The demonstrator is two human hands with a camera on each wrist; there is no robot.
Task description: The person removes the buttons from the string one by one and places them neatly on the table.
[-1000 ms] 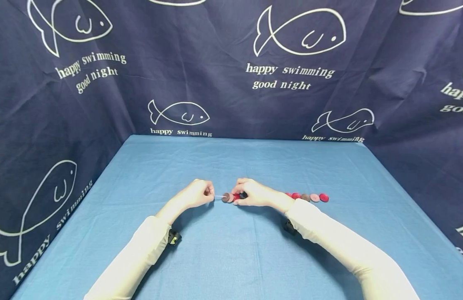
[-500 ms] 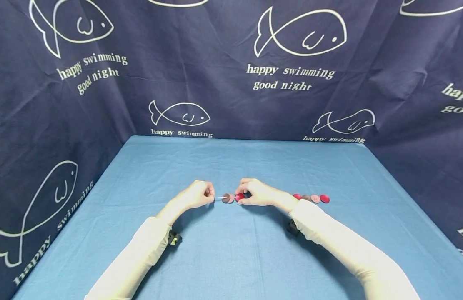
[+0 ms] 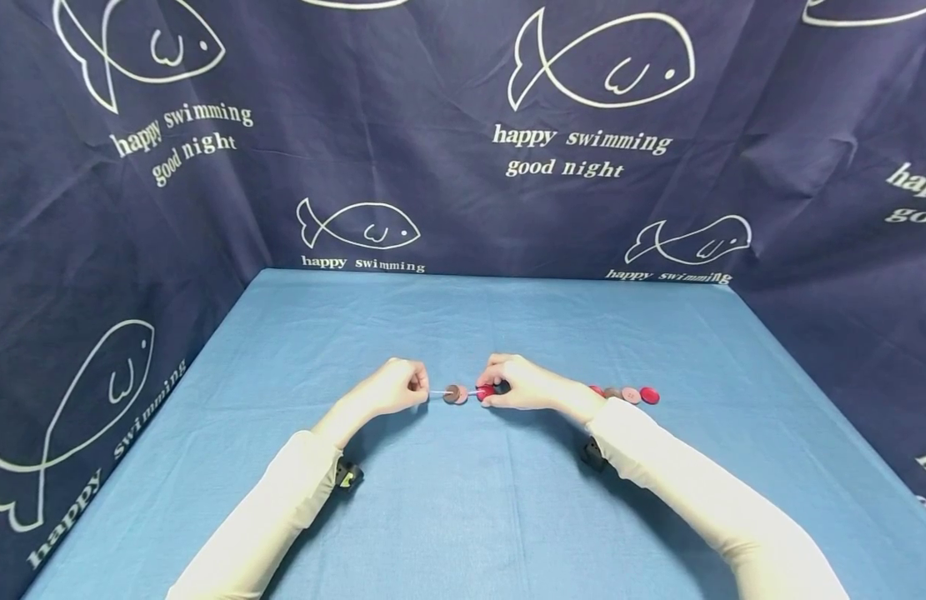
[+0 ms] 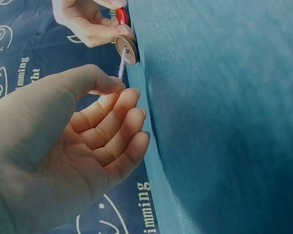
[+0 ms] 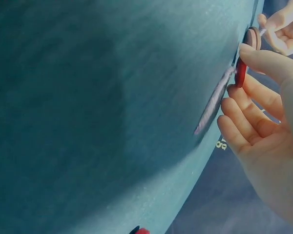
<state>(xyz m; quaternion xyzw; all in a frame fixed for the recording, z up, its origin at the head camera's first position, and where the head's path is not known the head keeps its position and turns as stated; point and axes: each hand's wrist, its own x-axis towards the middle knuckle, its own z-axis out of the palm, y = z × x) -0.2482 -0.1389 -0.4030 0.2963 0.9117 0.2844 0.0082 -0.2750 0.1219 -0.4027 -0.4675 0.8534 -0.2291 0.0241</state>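
Observation:
My left hand (image 3: 397, 387) pinches a thin, fuzzy, pale lilac string (image 4: 121, 66) between thumb and index finger; the other fingers curl loosely. A brown button (image 3: 451, 394) and a pink button (image 3: 463, 394) sit against each other on the string, between the two hands. To their right, my right hand (image 3: 524, 385) grips a red button (image 5: 240, 73) by its edges, thumb on one side and fingers on the other. The string runs through this button too, and its far end slants over the blue cloth in the right wrist view.
On the blue tablecloth (image 3: 447, 500), beyond the right wrist, lies a row of buttons: a brown one (image 3: 613, 392), a pink one (image 3: 631, 396) and a red one (image 3: 649, 396). The right forearm partly hides another red one. A dark fish-print curtain (image 3: 463, 125) surrounds the table.
My right hand has slid a little to the right with the red button, away from the pink and brown ones. String now shows in the gap. The left hand stays put.

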